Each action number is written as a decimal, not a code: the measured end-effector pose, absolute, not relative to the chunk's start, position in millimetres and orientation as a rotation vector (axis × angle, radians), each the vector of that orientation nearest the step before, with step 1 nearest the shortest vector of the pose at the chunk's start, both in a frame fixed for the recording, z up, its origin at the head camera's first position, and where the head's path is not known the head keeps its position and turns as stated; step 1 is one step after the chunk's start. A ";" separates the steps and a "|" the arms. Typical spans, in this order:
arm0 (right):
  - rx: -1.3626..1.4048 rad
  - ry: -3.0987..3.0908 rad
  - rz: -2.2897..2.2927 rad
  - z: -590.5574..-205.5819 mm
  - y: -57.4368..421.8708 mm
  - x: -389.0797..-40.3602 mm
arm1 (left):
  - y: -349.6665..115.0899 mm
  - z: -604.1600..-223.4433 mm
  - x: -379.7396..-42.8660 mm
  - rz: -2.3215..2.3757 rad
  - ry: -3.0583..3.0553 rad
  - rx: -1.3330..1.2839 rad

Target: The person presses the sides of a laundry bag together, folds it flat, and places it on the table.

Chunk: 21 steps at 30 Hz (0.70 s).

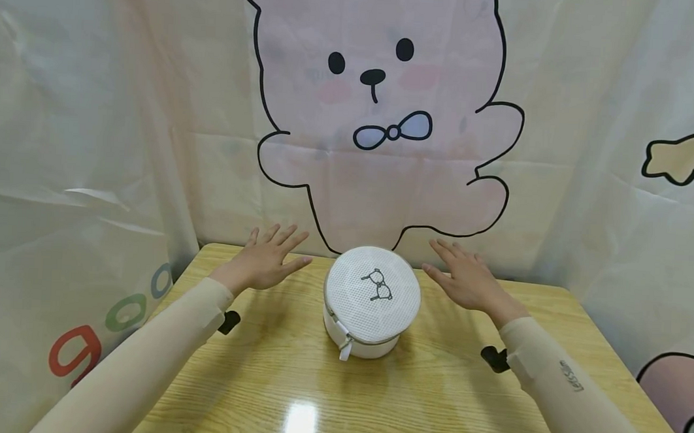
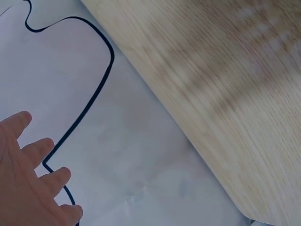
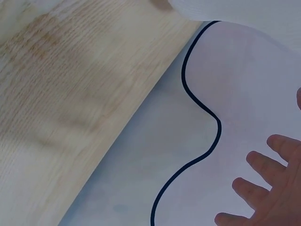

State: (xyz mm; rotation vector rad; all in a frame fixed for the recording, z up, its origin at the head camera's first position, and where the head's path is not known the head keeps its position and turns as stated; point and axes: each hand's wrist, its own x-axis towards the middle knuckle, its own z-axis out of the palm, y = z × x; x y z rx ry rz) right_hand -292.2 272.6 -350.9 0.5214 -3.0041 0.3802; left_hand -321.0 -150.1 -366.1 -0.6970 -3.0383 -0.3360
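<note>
A round white mesh laundry bag (image 1: 372, 295) with a zipper around its lid and a glasses drawing on top stands upright on the wooden table. Its zipper pull (image 1: 345, 348) hangs at the front left. To the left of it, my left hand (image 1: 267, 262) is held above the table with fingers spread, apart from the bag. On the other side my right hand (image 1: 464, 278) hovers likewise, fingers straight and not touching it. Both wrist views show the spread fingers with nothing in them. A white edge of the bag (image 3: 225, 10) shows at the top of the right wrist view.
The light wooden table (image 1: 337, 399) ends just behind the bag. A cloth backdrop (image 1: 372, 178) with a cartoon bear hangs behind it, and printed cloth (image 1: 663, 246) also closes in the sides. Each sleeve has a small black piece near the cuff.
</note>
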 end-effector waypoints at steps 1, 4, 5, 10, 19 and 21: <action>0.524 -3.003 0.383 -350.0 272.7 -291.3 | -150.0 -365.7 -320.2 -0.330 -3.035 -0.702; 0.531 -3.003 0.384 -348.1 273.0 -288.8 | -149.6 -364.6 -317.8 -0.299 -3.030 -0.720; 0.534 -3.000 0.387 -347.8 272.9 -288.2 | -149.3 -364.4 -317.1 -0.288 -3.026 -0.725; 0.557 -2.983 0.370 -347.1 271.8 -285.6 | -147.3 -361.1 -312.4 -0.296 -3.013 -0.756; 0.586 -2.967 0.372 -342.3 267.9 -278.4 | -142.3 -353.1 -303.8 -0.302 -2.998 -0.794; 0.591 -2.966 0.374 -341.8 267.5 -277.6 | -140.9 -351.3 -301.9 -0.303 -2.992 -0.807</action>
